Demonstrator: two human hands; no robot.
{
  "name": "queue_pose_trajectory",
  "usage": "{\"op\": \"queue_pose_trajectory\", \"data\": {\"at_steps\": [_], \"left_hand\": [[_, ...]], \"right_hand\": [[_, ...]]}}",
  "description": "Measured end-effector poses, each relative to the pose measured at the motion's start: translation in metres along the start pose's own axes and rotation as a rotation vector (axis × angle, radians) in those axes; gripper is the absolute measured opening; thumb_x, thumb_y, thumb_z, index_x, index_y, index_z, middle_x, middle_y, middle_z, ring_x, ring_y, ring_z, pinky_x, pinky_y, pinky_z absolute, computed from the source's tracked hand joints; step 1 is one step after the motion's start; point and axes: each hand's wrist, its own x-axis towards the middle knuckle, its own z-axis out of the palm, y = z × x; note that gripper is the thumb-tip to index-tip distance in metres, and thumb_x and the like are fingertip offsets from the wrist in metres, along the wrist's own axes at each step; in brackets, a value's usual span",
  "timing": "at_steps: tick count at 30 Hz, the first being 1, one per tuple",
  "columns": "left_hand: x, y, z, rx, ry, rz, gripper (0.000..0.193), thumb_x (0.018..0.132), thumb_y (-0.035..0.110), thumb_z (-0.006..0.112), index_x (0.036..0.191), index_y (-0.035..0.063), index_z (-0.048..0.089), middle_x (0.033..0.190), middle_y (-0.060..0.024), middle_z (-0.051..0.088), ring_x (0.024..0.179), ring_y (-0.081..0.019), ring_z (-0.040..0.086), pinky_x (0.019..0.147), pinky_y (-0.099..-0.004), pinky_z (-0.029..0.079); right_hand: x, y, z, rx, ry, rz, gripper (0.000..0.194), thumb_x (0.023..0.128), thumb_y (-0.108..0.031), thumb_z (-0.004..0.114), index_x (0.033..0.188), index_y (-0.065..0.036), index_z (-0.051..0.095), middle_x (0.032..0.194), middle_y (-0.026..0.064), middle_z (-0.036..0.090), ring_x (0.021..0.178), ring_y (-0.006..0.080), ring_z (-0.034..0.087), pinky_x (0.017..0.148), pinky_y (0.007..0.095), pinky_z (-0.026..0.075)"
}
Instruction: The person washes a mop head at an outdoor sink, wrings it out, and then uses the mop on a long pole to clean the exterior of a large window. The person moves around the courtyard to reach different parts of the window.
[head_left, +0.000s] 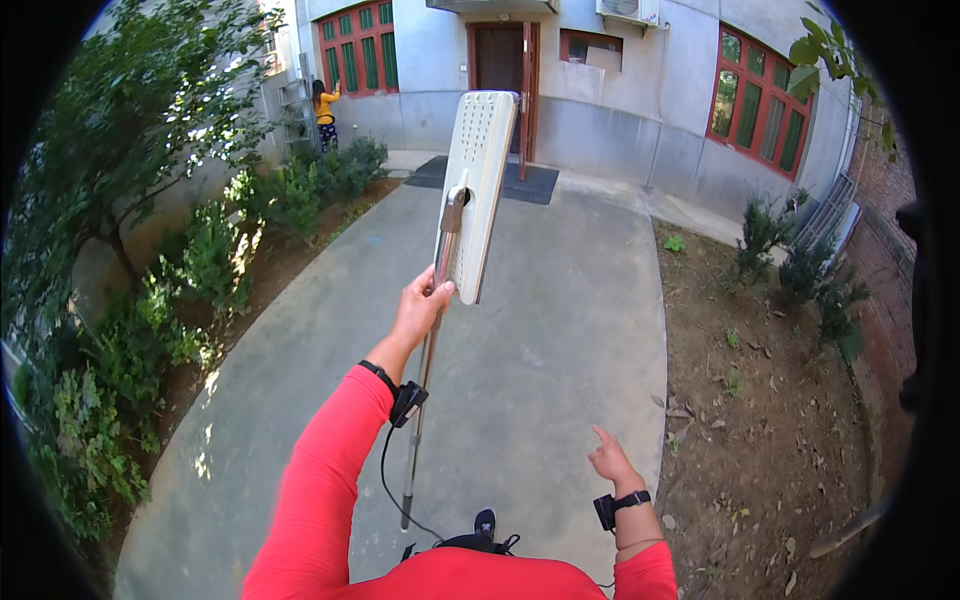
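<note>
My left hand (421, 311) grips the metal pole (418, 405) of a flat mop just below its head. The white mop head (480, 157) points up and away from me, its perforated plate facing me. A brown swivel joint (452, 214) links pole and plate. The pole slants down to a dark end near my feet. My right hand (611, 456) hangs low at the right above the concrete path, with a finger extended and nothing seen in it; some of its fingers are hidden. Each wrist wears a small black device on a strap.
A concrete path (570, 315) leads to a doorway (499, 64) with a dark mat (544, 187) before it. Shrubs (217, 255) line the left edge; bare soil (742, 450) borders the right. A person (325, 112) in yellow stands by a window, beside a metal ladder (295, 112).
</note>
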Motion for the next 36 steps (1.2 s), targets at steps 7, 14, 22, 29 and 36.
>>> {"op": "queue_pose_trajectory", "data": {"at_steps": [7,14,22,29,36], "left_hand": [[0.219,-0.074,0.106,-0.205,0.206,0.04,0.032,0.09,0.01,0.067,0.122,0.0052,0.061,0.071,0.0077,0.049,0.062,-0.0031,0.044,0.057,-0.0208,0.038],[0.394,-0.14,0.241,-0.435,0.229,0.056,0.049,0.089,0.007,0.068,0.136,0.0046,0.052,0.074,0.0053,0.054,0.062,-0.0049,0.047,0.057,-0.0219,0.04],[0.538,-0.24,0.377,-0.607,0.366,-0.151,0.065,0.087,0.01,0.072,0.139,0.0036,0.034,0.088,-0.0029,0.057,0.072,-0.0133,0.057,0.065,-0.029,0.048],[0.703,-0.375,0.449,-0.786,0.3,-0.366,0.031,0.09,0.011,0.067,0.113,0.0128,0.047,0.098,-0.0034,0.057,0.075,-0.0182,0.055,0.068,-0.037,0.05],[0.915,-0.498,0.546,-0.771,0.407,-0.677,0.022,0.093,0.007,0.063,0.11,0.0103,0.05,0.096,-0.0046,0.058,0.076,-0.0179,0.056,0.067,-0.0373,0.048]], "right_hand": [[0.166,0.057,-0.05,0.099,-0.301,0.435,0.059,0.081,-0.04,0.075,0.118,0.004,0.06,0.121,0.0261,0.061,0.114,0.0364,0.059,0.097,0.0425,0.047],[0.358,0.132,-0.068,0.051,-0.225,0.263,0.076,0.077,-0.048,0.076,0.127,0.005,0.054,0.127,0.0283,0.056,0.12,0.0382,0.054,0.101,0.0435,0.044],[0.568,0.206,-0.083,-0.071,-0.274,0.236,0.113,0.069,-0.061,0.077,0.147,0.003,0.027,0.148,0.0269,0.034,0.14,0.0405,0.028,0.115,0.0461,0.025],[0.727,0.319,-0.076,-0.076,-0.089,0.311,0.062,0.076,-0.044,0.074,0.121,-0.009,0.05,0.12,0.0152,0.059,0.118,0.0322,0.052,0.098,0.0516,0.037],[0.836,0.449,-0.159,-0.175,-0.006,0.468,0.019,0.082,-0.027,0.059,0.089,-0.01,0.06,0.084,0.0157,0.067,0.081,0.0375,0.065,0.071,0.0491,0.051]]}}
